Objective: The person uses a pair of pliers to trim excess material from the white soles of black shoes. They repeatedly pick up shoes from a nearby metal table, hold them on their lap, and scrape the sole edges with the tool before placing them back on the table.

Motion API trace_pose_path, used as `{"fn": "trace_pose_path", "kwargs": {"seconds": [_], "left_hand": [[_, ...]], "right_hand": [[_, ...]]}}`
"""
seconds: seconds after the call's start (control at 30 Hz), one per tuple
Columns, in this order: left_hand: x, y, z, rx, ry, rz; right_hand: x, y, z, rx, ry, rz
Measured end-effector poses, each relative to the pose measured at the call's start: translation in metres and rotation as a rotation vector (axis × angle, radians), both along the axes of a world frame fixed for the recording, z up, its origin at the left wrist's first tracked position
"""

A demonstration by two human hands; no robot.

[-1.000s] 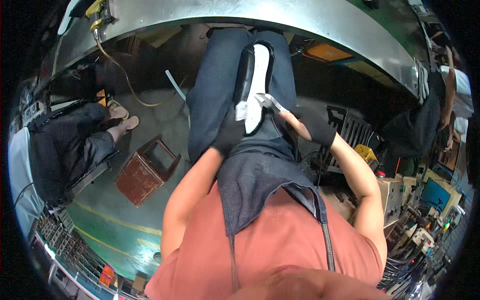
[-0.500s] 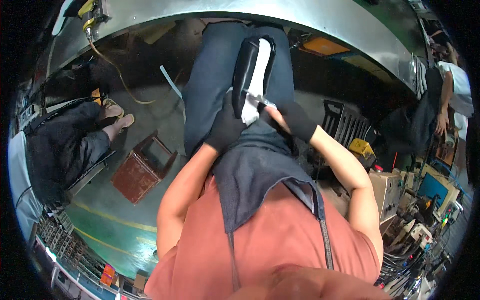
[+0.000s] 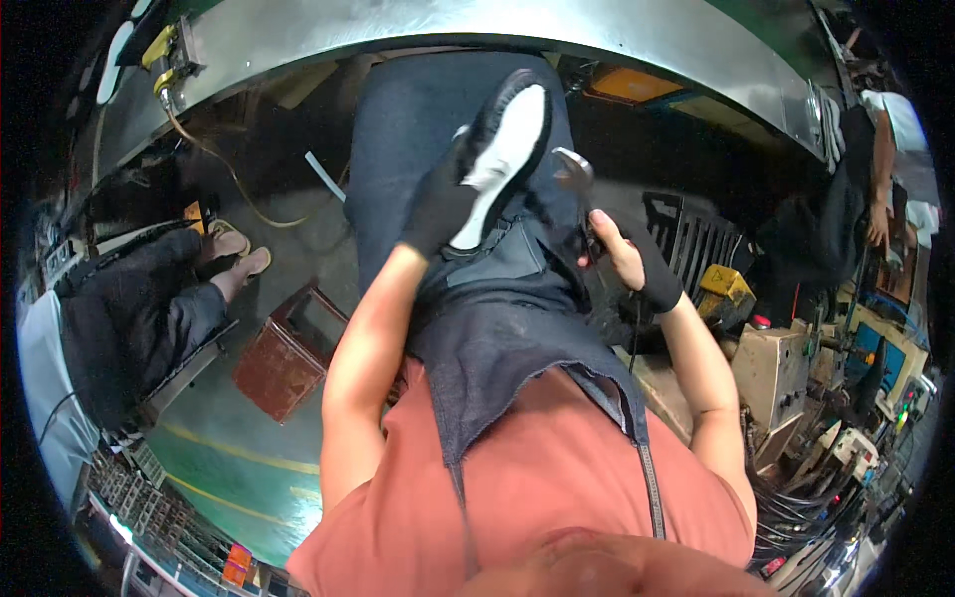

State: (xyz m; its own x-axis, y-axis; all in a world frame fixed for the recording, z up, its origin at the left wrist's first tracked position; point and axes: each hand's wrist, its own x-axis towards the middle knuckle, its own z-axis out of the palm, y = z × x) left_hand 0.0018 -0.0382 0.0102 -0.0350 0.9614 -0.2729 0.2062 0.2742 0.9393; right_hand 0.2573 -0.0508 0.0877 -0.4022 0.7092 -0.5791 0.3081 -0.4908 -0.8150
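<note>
A black shoe (image 3: 512, 134) lies over my lap with its white underside up. Its rounded end points away from me and to the right. My left hand (image 3: 443, 204), in a black glove with bare fingertips, grips the shoe from its left side; most of the fingers are hidden behind it. To the right of the shoe, my right hand (image 3: 637, 261) is closed around the dark handle of what looks like a hammer (image 3: 574, 169). The metal head is raised beside the shoe, apart from it.
A metal bench (image 3: 418, 22) curves across the far side, with a yellow hose-fed tool (image 3: 159, 55) at its left. A brown stool (image 3: 284, 363) stands on the floor at left, near a seated person (image 3: 129, 298). Machinery (image 3: 776, 368) and another person (image 3: 900, 179) are at right.
The tool has moved off the white underside, up and to the right with my right hand. My left hand has turned the shoe, so its underside faces up more fully.
</note>
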Motion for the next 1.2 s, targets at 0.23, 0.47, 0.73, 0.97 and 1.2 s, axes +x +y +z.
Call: {"fn": "trace_pose_path", "kwargs": {"seconds": [0.23,0.47,0.73,0.97,1.2], "left_hand": [[0.02,-0.025,0.016,0.106,0.211,-0.201],[0.019,-0.037,-0.013,0.15,0.476,-0.212],[0.026,-0.001,-0.035,0.369,0.234,0.055],[0.015,0.019,-0.061,0.297,0.345,0.037],[-0.012,0.028,-0.044,0.216,-0.036,-0.248]], "right_hand": [[-0.02,0.077,0.004,0.412,-0.424,0.852],[-0.016,0.084,-0.066,1.184,-0.566,0.841],[-0.019,0.106,-0.011,0.367,-0.407,0.984],[-0.081,0.009,0.037,0.902,-0.562,0.975],[-0.021,0.051,-0.027,0.511,-0.295,0.554]]}}
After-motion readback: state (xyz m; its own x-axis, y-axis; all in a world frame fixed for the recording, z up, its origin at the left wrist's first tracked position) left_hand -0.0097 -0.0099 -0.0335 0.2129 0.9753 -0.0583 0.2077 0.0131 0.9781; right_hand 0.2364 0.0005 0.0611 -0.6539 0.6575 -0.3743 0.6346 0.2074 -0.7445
